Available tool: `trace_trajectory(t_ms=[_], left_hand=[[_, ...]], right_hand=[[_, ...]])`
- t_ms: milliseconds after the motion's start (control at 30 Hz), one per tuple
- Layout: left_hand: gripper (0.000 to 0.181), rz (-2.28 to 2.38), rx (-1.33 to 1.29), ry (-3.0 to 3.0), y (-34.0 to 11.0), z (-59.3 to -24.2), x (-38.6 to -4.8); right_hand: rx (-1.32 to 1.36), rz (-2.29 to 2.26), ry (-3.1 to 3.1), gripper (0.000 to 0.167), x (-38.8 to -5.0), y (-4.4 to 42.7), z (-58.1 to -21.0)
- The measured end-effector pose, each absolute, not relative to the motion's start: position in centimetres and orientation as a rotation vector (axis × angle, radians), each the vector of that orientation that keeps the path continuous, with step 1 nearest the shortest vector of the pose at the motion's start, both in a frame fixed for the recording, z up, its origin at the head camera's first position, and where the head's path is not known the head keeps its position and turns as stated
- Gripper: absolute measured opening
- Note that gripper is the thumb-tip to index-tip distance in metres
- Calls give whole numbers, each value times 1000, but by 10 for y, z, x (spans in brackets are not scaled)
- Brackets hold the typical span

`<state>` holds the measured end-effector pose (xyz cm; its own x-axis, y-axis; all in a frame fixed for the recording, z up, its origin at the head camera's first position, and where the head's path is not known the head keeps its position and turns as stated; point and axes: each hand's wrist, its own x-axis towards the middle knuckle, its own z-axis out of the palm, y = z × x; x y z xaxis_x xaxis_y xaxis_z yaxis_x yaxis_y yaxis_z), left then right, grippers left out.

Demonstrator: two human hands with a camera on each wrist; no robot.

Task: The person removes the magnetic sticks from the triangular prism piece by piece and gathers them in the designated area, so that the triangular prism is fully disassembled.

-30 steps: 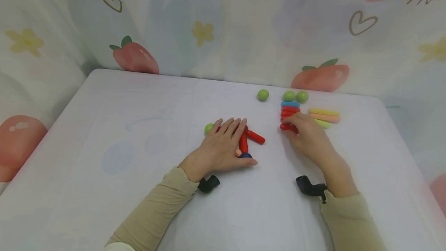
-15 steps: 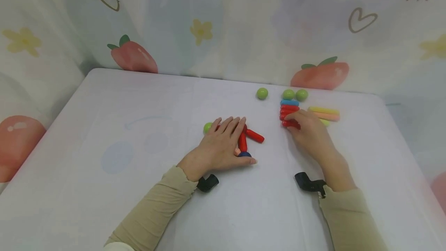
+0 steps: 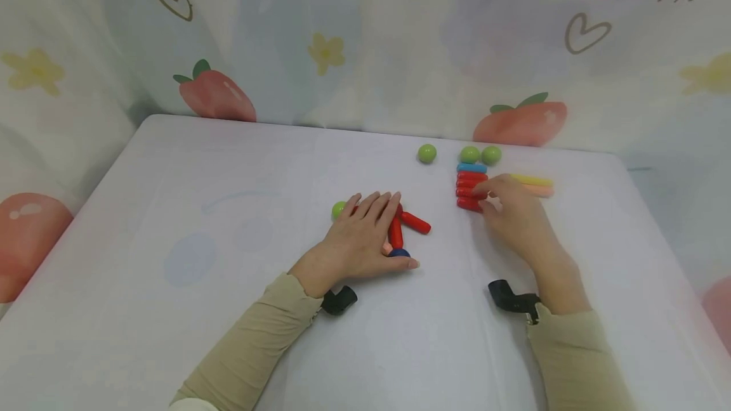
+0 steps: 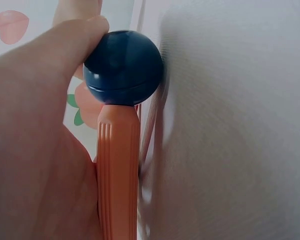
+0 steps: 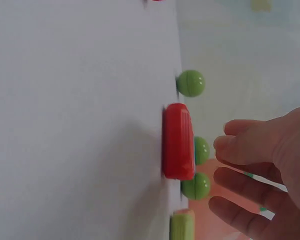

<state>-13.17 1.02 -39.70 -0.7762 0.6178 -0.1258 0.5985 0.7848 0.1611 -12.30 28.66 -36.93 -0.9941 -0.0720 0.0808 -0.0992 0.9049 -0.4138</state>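
Right hand (image 3: 518,219) off nearest red stick (image 3: 467,204), fingers (image 5: 242,150) loosened; stick now closer to 3 other red sticks (image 3: 468,184).

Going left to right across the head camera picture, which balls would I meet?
Glossy green ball beside the left hand, partly covered dark blue ball, lone glossy green ball, left ball of the green pair, right ball of the green pair.
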Motion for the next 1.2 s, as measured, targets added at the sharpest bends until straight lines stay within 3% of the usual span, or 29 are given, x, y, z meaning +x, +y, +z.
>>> trace_trajectory(t_ms=[300, 600, 1067, 1200], left_hand=[[109, 165, 959, 2803, 10, -397, -132], [109, 171, 958, 2803, 10, -397, -132], [109, 178, 964, 2809, 11, -398, -132], [109, 179, 966, 2814, 11, -398, -132]], right_hand=[[24, 686, -2824, 25, -119, 325, -366], [-222, 723, -3073, 37, -124, 332, -375], [-122, 628, -3165, 46, -126, 329, -377], [-1, 659, -3129, 39, -124, 321, -369]])
